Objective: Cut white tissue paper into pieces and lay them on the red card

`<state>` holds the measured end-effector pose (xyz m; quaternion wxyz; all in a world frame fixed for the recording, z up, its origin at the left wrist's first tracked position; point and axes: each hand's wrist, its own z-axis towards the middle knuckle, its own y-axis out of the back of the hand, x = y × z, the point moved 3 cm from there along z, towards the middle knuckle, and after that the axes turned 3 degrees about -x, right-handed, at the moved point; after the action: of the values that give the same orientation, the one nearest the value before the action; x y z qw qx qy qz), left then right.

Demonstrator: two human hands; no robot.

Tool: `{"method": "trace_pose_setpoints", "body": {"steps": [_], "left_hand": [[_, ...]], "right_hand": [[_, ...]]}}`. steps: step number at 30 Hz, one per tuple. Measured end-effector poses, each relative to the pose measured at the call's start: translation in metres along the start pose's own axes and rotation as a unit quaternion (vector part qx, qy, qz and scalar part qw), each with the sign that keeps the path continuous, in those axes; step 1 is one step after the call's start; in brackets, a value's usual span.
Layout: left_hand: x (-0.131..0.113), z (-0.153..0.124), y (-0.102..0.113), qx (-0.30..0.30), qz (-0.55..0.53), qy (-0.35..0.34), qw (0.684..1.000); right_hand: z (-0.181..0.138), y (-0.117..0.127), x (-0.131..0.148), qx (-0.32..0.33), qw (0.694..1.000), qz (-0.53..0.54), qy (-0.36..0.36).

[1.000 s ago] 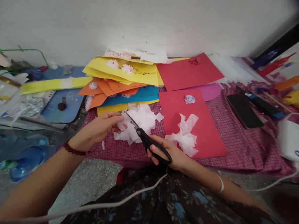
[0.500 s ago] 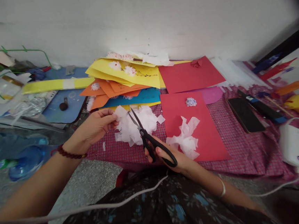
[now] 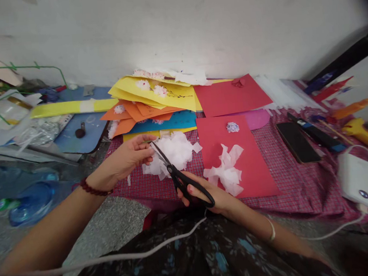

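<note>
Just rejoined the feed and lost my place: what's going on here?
The right hand holds black-handled scissors that point toward the left hand, which is at the left edge of a white paper pile. Whether it pinches a piece is hard to tell. Crumpled white paper lies on a red sheet to the right.

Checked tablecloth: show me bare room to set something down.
Red checked tablecloth is bare right of the near red paper sheet: a strip to the black phone, a wider one to the white boxy power bank. Crowded: around the white tissue pile, with the black-handled scissors, left hand and right hand.
</note>
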<state>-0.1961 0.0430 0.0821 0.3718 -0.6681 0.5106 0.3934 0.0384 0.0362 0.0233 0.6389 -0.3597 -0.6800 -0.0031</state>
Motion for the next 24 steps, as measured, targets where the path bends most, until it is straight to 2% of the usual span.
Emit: {"method": "trace_pose_setpoints", "body": {"steps": [9,15,19,24], "left_hand": [[0.000,0.007,-0.004,-0.015,0.023,-0.008,1.000],[0.001,0.007,0.004,-0.035,0.021,-0.025,0.999],[-0.001,-0.011,0.024,-0.086,0.066,-0.057,0.992],[0.012,-0.045,0.066,-0.181,0.138,-0.098,0.969]], "right_hand": [[0.003,-0.003,0.001,-0.059,0.998,0.003,0.000],[0.005,0.000,-0.008,-0.027,0.997,0.070,-0.011],[0.002,0.002,-0.010,-0.007,0.993,0.118,-0.023],[-0.003,0.005,-0.008,-0.008,0.986,0.165,-0.029]]}}
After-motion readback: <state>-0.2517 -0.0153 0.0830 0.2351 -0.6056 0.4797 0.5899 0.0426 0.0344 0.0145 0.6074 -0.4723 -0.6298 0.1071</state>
